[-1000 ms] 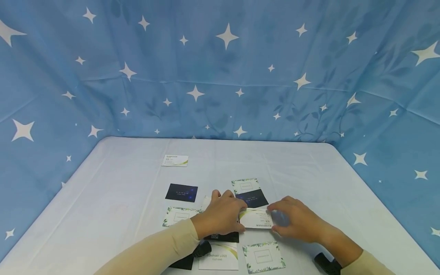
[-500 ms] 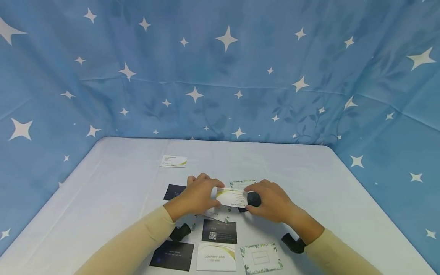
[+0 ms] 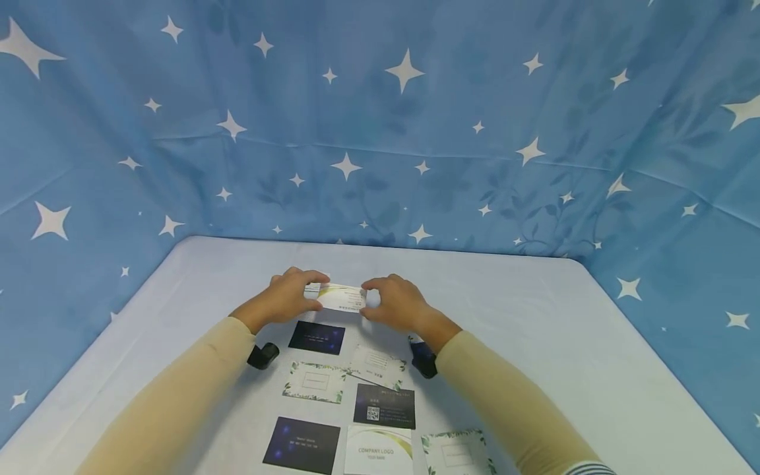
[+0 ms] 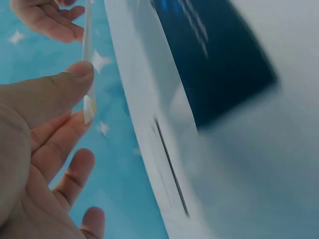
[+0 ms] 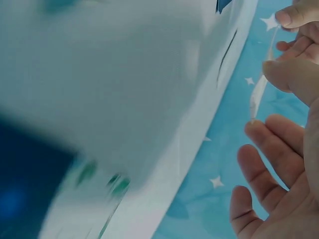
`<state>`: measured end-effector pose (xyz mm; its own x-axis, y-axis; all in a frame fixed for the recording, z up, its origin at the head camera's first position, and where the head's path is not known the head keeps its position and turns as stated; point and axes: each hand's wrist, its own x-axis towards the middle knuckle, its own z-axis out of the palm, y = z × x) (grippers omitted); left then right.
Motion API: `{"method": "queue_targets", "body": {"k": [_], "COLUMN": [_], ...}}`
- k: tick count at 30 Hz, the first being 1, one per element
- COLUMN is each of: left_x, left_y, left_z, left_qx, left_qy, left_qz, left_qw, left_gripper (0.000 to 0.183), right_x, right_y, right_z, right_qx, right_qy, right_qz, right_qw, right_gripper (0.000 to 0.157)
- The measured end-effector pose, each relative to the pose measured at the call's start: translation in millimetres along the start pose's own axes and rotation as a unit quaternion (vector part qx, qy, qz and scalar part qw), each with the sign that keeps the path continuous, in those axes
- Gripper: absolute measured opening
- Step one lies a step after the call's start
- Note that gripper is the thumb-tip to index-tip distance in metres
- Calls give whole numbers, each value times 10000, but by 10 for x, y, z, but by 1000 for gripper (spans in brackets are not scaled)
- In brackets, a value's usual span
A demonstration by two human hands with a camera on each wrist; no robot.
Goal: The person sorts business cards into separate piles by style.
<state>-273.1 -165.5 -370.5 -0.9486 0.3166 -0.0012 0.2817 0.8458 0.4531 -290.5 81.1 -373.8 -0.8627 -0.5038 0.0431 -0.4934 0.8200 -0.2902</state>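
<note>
A white business card (image 3: 342, 297) with gold curves is held by its two short ends above the far part of the table. My left hand (image 3: 286, 297) pinches its left end between thumb and fingers. On the opposite end, my right hand (image 3: 396, 302) does the same. Both wrist views show the held card (image 4: 88, 45) nearly edge-on, clear of the tabletop. Behind my left fingers lies another white card (image 3: 312, 287), mostly hidden. A dark blue card (image 3: 317, 338) lies on the table just in front of my hands.
Nearer lie leaf-bordered cards (image 3: 315, 382), a dark card (image 3: 384, 406) with a QR code, a dark blue card (image 3: 301, 444) and a COMPANY LOGO card (image 3: 378, 450). My right forearm hides part of the table (image 3: 570, 343). A starry blue curtain (image 3: 380, 119) hangs behind.
Both hands have lifted the white-and-gold card from the right side of the group and carried it left and away, toward the white card at the back.
</note>
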Motion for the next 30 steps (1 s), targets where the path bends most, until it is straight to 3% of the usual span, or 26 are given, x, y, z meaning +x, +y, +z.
{"method": "queue_targets", "body": {"k": [8, 13, 30], "left_x": [143, 209, 345], "left_y": [-368, -549, -892], "left_z": [-135, -187, -174], "left_qx": [-82, -426, -1490], "left_qy": [-102, -199, -391], "left_qz": [-381, -575, -759], "left_qw": [9992, 9972, 9851], "left_gripper": [59, 61, 59], "right_x": [444, 633, 956], "right_y": [-152, -232, -318], "right_z": [111, 197, 373], "right_qx": [186, 175, 969], "right_qy": [-73, -187, -370], "right_qz": [64, 146, 447], "right_qw": [9998, 9996, 9936], "right_gripper": [56, 55, 54]}}
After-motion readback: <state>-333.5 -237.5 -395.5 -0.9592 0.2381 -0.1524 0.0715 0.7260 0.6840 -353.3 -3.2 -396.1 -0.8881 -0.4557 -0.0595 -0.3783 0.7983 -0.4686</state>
